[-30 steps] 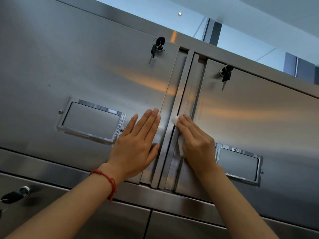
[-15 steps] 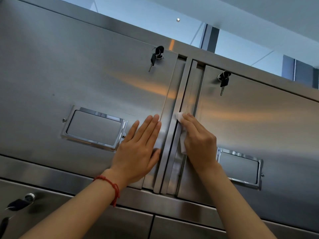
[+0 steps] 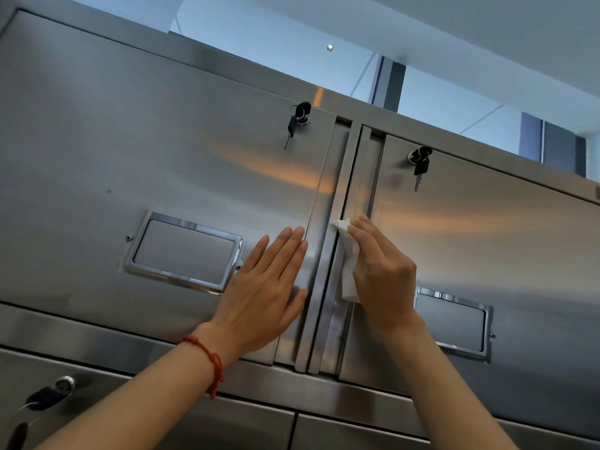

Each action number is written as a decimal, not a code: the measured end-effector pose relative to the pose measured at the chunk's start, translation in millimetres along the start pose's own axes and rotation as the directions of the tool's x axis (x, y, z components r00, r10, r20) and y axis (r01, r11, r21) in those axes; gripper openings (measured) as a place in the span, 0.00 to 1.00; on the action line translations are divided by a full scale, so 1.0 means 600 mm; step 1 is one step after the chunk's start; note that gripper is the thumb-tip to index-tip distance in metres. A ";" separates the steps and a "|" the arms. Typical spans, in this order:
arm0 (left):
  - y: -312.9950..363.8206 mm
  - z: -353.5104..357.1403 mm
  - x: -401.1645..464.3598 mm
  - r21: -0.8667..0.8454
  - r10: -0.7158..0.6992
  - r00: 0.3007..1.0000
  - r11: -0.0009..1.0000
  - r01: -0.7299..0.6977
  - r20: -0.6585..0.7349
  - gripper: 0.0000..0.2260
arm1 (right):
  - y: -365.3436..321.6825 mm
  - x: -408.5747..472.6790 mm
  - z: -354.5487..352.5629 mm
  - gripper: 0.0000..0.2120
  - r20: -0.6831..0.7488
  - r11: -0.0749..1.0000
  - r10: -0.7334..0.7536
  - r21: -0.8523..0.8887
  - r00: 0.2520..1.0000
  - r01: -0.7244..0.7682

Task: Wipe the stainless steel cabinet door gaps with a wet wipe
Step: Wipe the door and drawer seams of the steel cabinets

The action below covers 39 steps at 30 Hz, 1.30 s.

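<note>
A: What was nearest the camera?

B: Two forearms reaching up. The left hand [image 3: 272, 287] lay flat, fingers straight, palm pressed on the left door [image 3: 162, 151], holding nothing. A red string bracelet [image 3: 207, 358] circled that wrist.

A: And the other grip?

B: The right hand [image 3: 383, 274] pinched the wet wipe [image 3: 349, 254] and held it against the vertical gap [image 3: 341, 222] between the two doors, about midway up, with a loose tail hanging below the fingers.

A: What could have gone wrong from there?

B: I judged three things. The loose tail could snag on the raised strip edges and tear. The fingertips could slip off the narrow groove onto the flat steel, leaving the seam untouched. And a higher stroke would pass near the keys [image 3: 420, 164] hanging in the right door's lock.

A: The surface?

B: Brushed stainless steel, with an orange reflection. Each door carried a framed label holder [image 3: 185, 251]; another set of keys [image 3: 297, 120] hung in the left lock. Lower doors sat beneath a horizontal rail.

A: Beyond it?

B: Above the cabinet, glass panes with dark frames, and a pale ceiling [image 3: 487, 34].
</note>
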<state>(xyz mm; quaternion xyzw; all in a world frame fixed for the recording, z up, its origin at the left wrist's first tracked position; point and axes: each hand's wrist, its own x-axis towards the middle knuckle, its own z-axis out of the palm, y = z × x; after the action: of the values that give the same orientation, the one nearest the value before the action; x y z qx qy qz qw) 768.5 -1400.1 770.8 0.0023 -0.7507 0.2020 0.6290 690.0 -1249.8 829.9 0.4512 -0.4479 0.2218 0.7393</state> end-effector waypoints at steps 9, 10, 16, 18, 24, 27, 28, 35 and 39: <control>-0.025 -0.020 -0.009 -0.004 0.024 1.000 1.000 -0.024 -0.019 0.25 | -0.006 0.009 -0.004 0.14 -0.047 1.000 0.018 -0.009 0.999 -0.018; -0.029 -0.022 -0.010 0.001 0.023 0.999 1.000 -0.023 -0.022 0.25 | -0.009 0.009 -0.003 0.13 -0.050 1.000 0.015 -0.007 0.999 -0.015; -0.051 -0.031 -0.017 0.020 0.021 0.999 1.000 -0.021 -0.027 0.25 | -0.028 0.015 0.001 0.14 -0.076 1.000 -0.020 0.001 0.997 0.020; -0.056 -0.031 -0.018 0.026 0.024 0.999 0.999 -0.023 -0.029 0.25 | -0.031 0.018 0.002 0.16 -0.077 0.999 -0.049 -0.014 0.996 0.048; -0.061 -0.027 -0.016 0.040 0.016 0.998 0.999 -0.013 -0.056 0.25 | -0.033 0.015 0.009 0.14 -0.026 0.990 -0.137 -0.031 0.990 0.136; -0.062 -0.025 -0.016 0.060 0.018 0.998 0.998 -0.015 -0.054 0.25 | -0.028 0.007 0.010 0.15 0.040 0.977 -0.198 -0.074 0.979 0.201; -0.062 -0.024 -0.016 0.070 0.019 0.998 0.997 -0.016 -0.053 0.25 | -0.026 0.004 0.010 0.15 0.064 0.972 -0.213 -0.085 0.975 0.218; -0.064 -0.009 -0.014 0.099 0.005 0.997 0.995 0.002 -0.071 0.25 | -0.013 -0.010 0.016 0.19 0.174 0.958 -0.268 -0.061 0.948 0.282; -0.061 -0.006 -0.014 0.107 0.002 0.997 0.994 0.007 -0.079 0.25 | -0.013 -0.018 0.022 0.16 0.165 0.963 -0.249 -0.063 0.954 0.262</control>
<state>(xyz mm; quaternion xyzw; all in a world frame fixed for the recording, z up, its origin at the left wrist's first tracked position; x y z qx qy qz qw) 783.2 -1435.0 774.4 0.0292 -0.7134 0.2412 0.6573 684.0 -1264.5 819.4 0.4898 -0.4508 0.0696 0.7430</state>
